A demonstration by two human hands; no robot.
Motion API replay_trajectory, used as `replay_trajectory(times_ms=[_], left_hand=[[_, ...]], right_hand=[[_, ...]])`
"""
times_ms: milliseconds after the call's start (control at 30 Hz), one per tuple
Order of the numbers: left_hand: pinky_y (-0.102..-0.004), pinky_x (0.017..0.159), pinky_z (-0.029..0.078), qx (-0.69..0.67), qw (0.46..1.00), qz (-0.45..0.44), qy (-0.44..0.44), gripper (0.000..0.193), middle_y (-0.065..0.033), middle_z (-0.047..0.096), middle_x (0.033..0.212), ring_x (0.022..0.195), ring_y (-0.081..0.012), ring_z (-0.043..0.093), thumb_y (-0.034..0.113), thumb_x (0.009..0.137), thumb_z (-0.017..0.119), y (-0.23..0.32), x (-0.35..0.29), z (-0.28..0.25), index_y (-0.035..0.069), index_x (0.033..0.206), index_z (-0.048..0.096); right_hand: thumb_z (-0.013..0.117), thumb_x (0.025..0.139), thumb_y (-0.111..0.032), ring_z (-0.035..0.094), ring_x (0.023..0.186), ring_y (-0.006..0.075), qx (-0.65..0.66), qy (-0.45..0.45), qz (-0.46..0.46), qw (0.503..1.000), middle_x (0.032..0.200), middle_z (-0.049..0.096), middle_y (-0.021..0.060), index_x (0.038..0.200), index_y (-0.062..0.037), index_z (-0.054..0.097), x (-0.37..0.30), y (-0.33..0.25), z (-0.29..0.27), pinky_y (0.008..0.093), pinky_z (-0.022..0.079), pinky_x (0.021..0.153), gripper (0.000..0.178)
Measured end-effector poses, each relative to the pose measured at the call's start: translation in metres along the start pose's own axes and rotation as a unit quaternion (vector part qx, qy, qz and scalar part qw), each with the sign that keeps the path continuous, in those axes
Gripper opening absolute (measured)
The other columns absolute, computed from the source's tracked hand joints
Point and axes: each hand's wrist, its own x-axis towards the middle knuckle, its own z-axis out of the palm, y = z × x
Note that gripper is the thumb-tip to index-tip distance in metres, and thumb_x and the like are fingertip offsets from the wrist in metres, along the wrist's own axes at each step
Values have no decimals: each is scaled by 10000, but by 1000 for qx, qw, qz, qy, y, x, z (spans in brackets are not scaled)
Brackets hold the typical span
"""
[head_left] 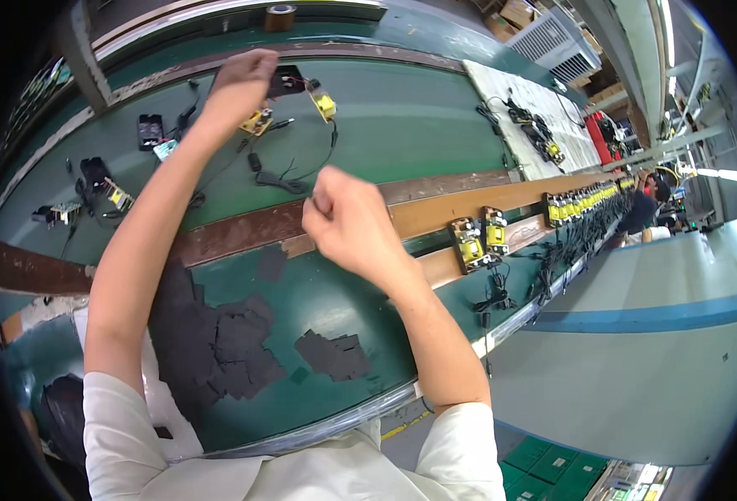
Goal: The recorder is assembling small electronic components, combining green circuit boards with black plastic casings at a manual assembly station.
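My left hand (247, 81) reaches far across the green belt with its fingers bunched; what they hold, if anything, is hidden. Just right of it lies a black plastic case (286, 81). Two circuit boards with yellow transformers are close by, one board (258, 123) below the hand and another board (323, 103) to its right, with a black cable (283, 181) trailing below. Nearer to me, my right hand (347, 219) hovers by the wooden rail, its fingers curled closed. Any small thing inside it cannot be made out. Dark grey sheet pieces (239, 346) lie on the bench below my hands.
A smaller pile of grey pieces (333, 355) lies to the right. Along the wooden rail (443, 213) stands a long row of yellow-and-black boards (581, 204) with hanging black cables. More cases and boards (101, 179) sit at left. A white sheet (544, 125) carries cabled parts.
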Motion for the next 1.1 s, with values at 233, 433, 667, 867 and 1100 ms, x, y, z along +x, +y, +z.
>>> replay_trajectory(times_ms=[233,433,667,867,1100], left_hand=[[-240,688,583,-651,696,-268,-143,344,-145,757,1130,860,-156,729,166,1106,555,87,7,-61,-46,1374,592],[-231,658,565,-663,714,-85,-210,413,-141,715,1280,904,-172,730,101,1079,591,135,-11,-92,-34,1460,502],[-224,578,539,-500,814,-171,-242,482,-125,720,1231,908,-182,758,96,1055,623,140,-42,-34,-18,1493,455],[-217,498,487,-473,816,-135,-303,399,-101,744,1126,834,-167,768,146,1071,630,145,-55,-28,6,1426,512],[-206,426,409,-498,799,-164,-295,313,-63,764,968,714,-137,760,223,1077,652,141,-47,-38,35,1317,583]], right_hand=[[756,991,-100,652,659,111,257,107,63,958,799,679,38,981,0,641,9,23,-35,275,489,545,152],[706,1026,-63,663,616,106,379,201,21,903,828,701,41,1051,-1,651,10,7,-51,210,467,511,86],[708,1037,-94,661,609,102,351,252,74,899,824,699,38,1070,-1,646,9,9,-50,213,464,492,116],[672,1071,-136,662,695,99,220,258,69,938,859,705,47,1162,10,668,6,8,-40,217,481,557,172],[637,1096,-193,638,915,128,-13,377,-122,918,1011,695,58,1226,18,696,16,10,-55,276,501,779,255]])
